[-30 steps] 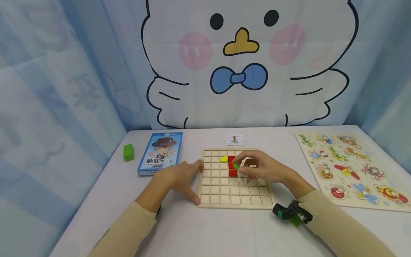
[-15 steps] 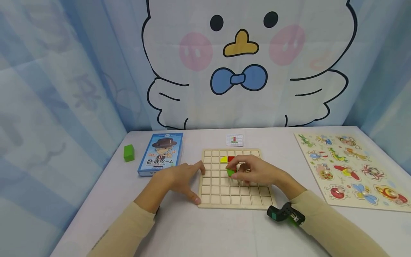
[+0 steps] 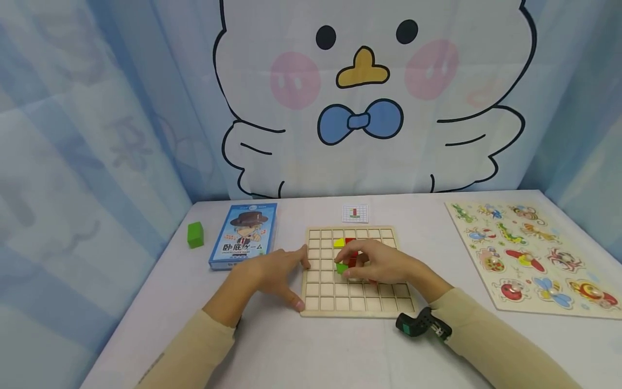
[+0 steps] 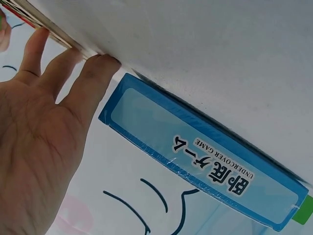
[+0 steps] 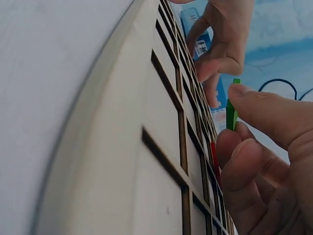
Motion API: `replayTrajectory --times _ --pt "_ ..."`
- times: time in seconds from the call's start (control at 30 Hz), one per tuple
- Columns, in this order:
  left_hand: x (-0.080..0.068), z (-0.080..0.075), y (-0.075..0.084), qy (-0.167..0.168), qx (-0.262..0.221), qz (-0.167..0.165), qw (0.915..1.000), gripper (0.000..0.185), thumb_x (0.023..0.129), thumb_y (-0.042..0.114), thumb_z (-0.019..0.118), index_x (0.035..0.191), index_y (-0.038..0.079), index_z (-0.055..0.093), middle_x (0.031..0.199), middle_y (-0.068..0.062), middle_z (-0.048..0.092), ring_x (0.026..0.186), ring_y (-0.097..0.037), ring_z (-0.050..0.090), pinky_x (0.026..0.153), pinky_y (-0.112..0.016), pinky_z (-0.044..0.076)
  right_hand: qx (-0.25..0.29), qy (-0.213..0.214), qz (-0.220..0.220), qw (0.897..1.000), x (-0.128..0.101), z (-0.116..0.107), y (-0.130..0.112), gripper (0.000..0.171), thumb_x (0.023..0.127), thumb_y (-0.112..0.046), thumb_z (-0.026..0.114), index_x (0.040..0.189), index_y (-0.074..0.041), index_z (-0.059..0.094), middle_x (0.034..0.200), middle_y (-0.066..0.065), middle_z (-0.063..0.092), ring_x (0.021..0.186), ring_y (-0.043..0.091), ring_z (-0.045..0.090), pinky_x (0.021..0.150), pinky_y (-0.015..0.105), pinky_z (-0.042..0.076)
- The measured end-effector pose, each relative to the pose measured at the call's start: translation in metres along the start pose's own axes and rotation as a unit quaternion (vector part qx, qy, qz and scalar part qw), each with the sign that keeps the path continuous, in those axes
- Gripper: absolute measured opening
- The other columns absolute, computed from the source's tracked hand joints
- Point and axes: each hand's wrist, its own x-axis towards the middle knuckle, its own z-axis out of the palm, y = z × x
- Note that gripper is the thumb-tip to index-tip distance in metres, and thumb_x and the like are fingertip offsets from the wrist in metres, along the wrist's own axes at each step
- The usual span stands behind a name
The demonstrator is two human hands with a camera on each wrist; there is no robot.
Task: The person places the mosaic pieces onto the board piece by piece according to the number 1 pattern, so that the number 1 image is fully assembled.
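Note:
A wooden grid board [image 3: 357, 302] lies on the table in front of me. My right hand [image 3: 374, 262] pinches a small green piece [image 3: 342, 267] between thumb and fingers just above the board's middle cells; the right wrist view shows the green piece [image 5: 231, 111] edge-on over the board [image 5: 122, 161]. A yellow piece [image 3: 338, 242] and red pieces [image 3: 351, 241] sit in the board's upper cells, partly hidden by that hand. My left hand [image 3: 272, 270] rests with straight fingers against the board's left edge, and its fingertips [image 4: 93, 68] touch that edge.
A blue card-game box [image 3: 244, 234] lies left of the board, also the box [image 4: 205, 161] beside my left hand. A green block [image 3: 195, 234] stands farther left. A small pattern card [image 3: 355, 213] lies behind the board. An animal puzzle board [image 3: 532, 254] lies at the right.
My right hand has carried the green piece left and down across the board, from beside the red pieces to the middle cells. The left hand has stayed at the board's edge.

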Motion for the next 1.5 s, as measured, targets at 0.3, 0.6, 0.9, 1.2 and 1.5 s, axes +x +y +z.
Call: replayTrajectory --times 0.3,0.6,0.9,1.2,1.5 --pt "0.000 0.001 0.001 -0.003 -0.004 -0.006 1.0000 0.081 0.066 0.058 0.092 0.132 0.033 0.052 0.151 -0.002 0.052 0.121 -0.020 0.052 0.104 -0.046 0.047 -0.058 0.010 -0.011 0.998 0.003 0.005 0.001 0.025 0.094 -0.026 0.077 0.117 -0.019 0.071 0.099 -0.003 0.066 0.078 0.015 0.062 0.070 0.027 0.054" --pt "-0.002 -0.001 0.003 0.001 -0.001 -0.009 1.0000 0.081 0.065 0.057 0.093 0.131 0.033 0.053 0.153 -0.003 0.052 0.126 -0.023 0.052 0.105 -0.047 0.047 -0.093 0.025 -0.019 0.995 0.004 0.008 -0.002 0.023 0.093 -0.023 0.079 0.115 -0.017 0.072 0.099 -0.004 0.067 0.074 0.009 0.060 0.072 0.025 0.053" --pt "-0.002 -0.001 0.003 0.002 -0.002 -0.011 0.9999 0.082 0.065 0.056 0.093 0.133 0.033 0.053 0.155 -0.004 0.050 0.135 -0.027 0.049 0.109 -0.050 0.045 -0.091 0.017 -0.012 0.996 0.004 0.009 -0.005 0.023 0.094 -0.018 0.077 0.115 -0.013 0.071 0.098 0.000 0.066 0.063 0.008 0.057 0.061 0.026 0.054" --pt "-0.001 0.001 0.003 -0.002 -0.008 -0.010 0.9999 0.081 0.066 0.056 0.093 0.132 0.034 0.053 0.152 -0.004 0.052 0.126 -0.023 0.052 0.106 -0.048 0.047 -0.136 0.030 -0.015 0.990 -0.001 0.011 -0.009 0.021 0.093 -0.016 0.076 0.113 -0.015 0.071 0.098 -0.005 0.066 0.072 0.006 0.057 0.071 0.025 0.053" --pt "-0.001 0.000 0.003 -0.001 -0.009 -0.015 0.9998 0.081 0.066 0.056 0.093 0.132 0.035 0.053 0.152 -0.004 0.052 0.126 -0.023 0.052 0.105 -0.049 0.047 -0.152 0.016 -0.014 0.988 -0.003 0.008 -0.016 0.026 0.093 -0.013 0.075 0.118 -0.015 0.070 0.108 -0.003 0.069 0.079 0.007 0.058 0.075 0.025 0.053"
